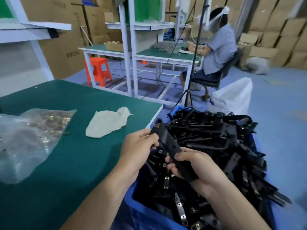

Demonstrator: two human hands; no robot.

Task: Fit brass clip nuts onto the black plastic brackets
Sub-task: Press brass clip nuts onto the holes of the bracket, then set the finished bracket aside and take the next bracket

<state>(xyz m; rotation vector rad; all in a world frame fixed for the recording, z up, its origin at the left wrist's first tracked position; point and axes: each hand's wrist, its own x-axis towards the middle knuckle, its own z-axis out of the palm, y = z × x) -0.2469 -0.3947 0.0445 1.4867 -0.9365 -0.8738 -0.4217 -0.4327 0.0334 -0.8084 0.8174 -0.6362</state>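
Even, cool overhead light, soft shadows — slight motion blur throughout, wide-angle bending at the edges.

Readable text: none; no word, number or brand can be made out.
Large cardboard carton (66,47), on the floor beyond the far edge of the bench (69,146): a short row of dark printed characters low on its side, too blurred to read.
Stacked cartons (95,19) further back, beyond the bench's far edge: faint dark print marks on their faces, too small and soft to tell as letters or signs.
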